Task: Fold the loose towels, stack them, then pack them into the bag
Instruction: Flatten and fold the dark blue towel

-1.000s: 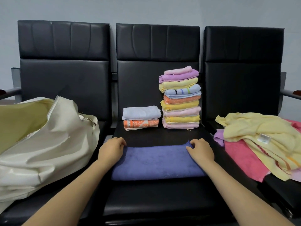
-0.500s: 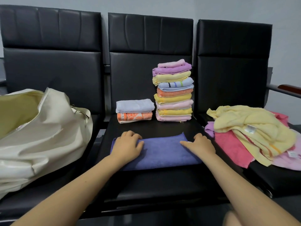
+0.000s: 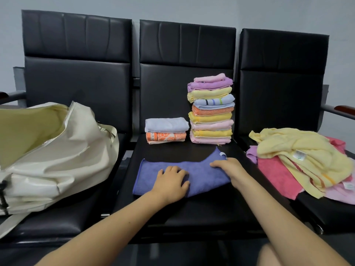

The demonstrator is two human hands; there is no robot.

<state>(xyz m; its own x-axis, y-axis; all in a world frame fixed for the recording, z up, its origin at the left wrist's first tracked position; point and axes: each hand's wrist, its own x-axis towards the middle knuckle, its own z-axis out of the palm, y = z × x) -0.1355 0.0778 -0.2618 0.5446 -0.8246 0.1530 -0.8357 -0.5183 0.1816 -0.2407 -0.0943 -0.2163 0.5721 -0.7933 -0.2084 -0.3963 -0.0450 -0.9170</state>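
A purple-blue towel lies folded lengthwise on the middle seat. My left hand presses flat on its middle. My right hand holds the towel's right end, and the far right corner with its white tag stands lifted. Behind the towel is a short stack of two folded towels, with a tall stack of several folded towels to its right. Loose yellow, pink and lilac towels are heaped on the right seat. The cream bag lies open on the left seat.
Three black padded seats stand in a row with tall backrests against a grey wall. Armrests stick out at the far left and far right. Bare seat shows in front of the towel.
My left hand slid from the towel's left end to its middle. My right hand took hold of the right end, and its far corner has lifted off the seat.
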